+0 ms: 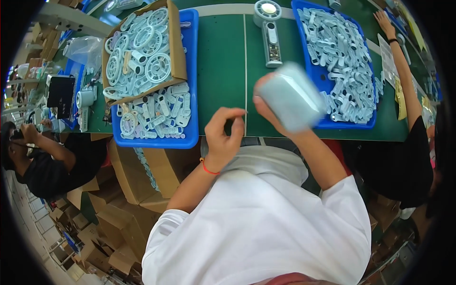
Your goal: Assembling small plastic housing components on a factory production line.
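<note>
My right hand [271, 104] is closed round a pale blue, glossy, rounded block [293, 97], smeared by motion, so its exact kind cannot be told. It is held up over the front of the green bench, left of the right-hand tray. My left hand [225, 135] hovers at the bench's front edge, fingers curved and thumb apart from them, with nothing visible between. Beyond the hands lies a pale blue handheld fan [270, 35], its handle pointing toward me and its inner parts showing through an opening low on the handle.
On the left, a blue tray [194, 118] bears loose pale parts and a cardboard box [179, 52] full of fan rings and shells. A second blue tray [368, 124] at right holds many small pale parts. Co-workers sit at both sides; one's arm [403, 76] reaches along the right.
</note>
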